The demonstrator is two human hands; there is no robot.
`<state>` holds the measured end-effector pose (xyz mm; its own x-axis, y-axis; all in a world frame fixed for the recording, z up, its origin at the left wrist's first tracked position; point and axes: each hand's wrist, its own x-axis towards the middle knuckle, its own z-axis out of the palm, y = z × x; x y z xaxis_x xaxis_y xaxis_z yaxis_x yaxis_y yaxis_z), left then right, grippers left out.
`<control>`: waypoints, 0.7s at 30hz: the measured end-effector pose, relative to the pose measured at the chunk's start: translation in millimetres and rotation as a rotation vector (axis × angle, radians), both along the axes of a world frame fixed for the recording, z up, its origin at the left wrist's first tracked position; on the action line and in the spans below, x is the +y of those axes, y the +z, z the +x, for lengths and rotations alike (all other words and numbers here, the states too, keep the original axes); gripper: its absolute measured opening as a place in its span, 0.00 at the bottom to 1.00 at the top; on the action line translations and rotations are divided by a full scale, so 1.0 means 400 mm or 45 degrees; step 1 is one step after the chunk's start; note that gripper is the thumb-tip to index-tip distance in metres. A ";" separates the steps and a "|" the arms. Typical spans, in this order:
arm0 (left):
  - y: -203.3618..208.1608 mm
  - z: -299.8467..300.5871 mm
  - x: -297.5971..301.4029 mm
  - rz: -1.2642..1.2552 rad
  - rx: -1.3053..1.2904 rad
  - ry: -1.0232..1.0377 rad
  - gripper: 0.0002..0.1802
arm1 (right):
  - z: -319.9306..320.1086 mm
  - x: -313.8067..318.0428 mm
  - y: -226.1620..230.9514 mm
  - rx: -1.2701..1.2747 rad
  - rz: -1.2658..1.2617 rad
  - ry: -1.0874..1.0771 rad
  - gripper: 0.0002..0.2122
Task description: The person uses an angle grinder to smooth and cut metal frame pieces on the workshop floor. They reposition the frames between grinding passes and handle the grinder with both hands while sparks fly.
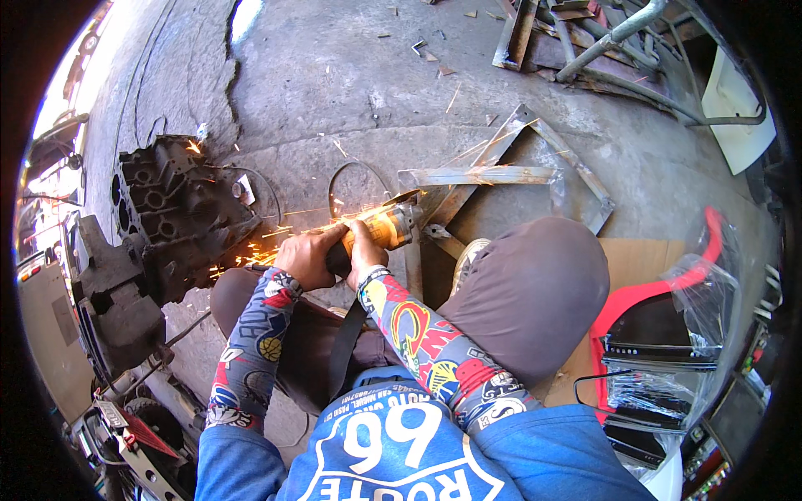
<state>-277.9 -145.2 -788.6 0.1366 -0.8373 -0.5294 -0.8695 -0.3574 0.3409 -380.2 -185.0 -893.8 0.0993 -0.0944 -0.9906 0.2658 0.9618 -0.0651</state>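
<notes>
An orange-yellow angle grinder (387,229) is gripped between my two hands, its dark disc (403,199) at the far side. My left hand (307,255) is closed round the grinder's dark rear body. Wrapped along its near side is my right hand (366,252). Orange sparks (259,253) stream from the tool to the left, past my left hand. Just right of the grinder head lies a rusty angle-iron frame (576,163), with a flat steel bar (480,176) across it. The exact spot where the disc meets metal is hidden.
A greasy engine block (180,196) stands at left, close to my left knee. My right knee (535,292) rises beside the frame. Scrap metal and pipes (614,42) are piled at the far right. Cardboard (639,260) and plastic-wrapped black parts with red trim (660,334) lie at right.
</notes>
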 end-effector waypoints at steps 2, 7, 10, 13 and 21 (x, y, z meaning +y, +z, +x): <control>0.002 -0.001 -0.006 0.014 0.006 0.003 0.50 | -0.001 -0.002 0.002 -0.068 -0.001 -0.058 0.34; 0.010 -0.004 -0.010 0.103 -0.012 0.017 0.50 | -0.001 -0.006 0.023 -0.025 0.034 -0.011 0.38; 0.009 -0.004 -0.006 0.072 -0.005 0.030 0.50 | 0.001 -0.004 0.028 0.001 -0.001 0.010 0.37; 0.005 -0.001 0.000 0.108 -0.004 0.029 0.50 | 0.004 0.003 0.021 -0.001 -0.011 0.011 0.36; -0.002 0.007 0.015 0.094 -0.024 -0.005 0.52 | 0.006 0.014 0.020 0.001 0.002 0.061 0.38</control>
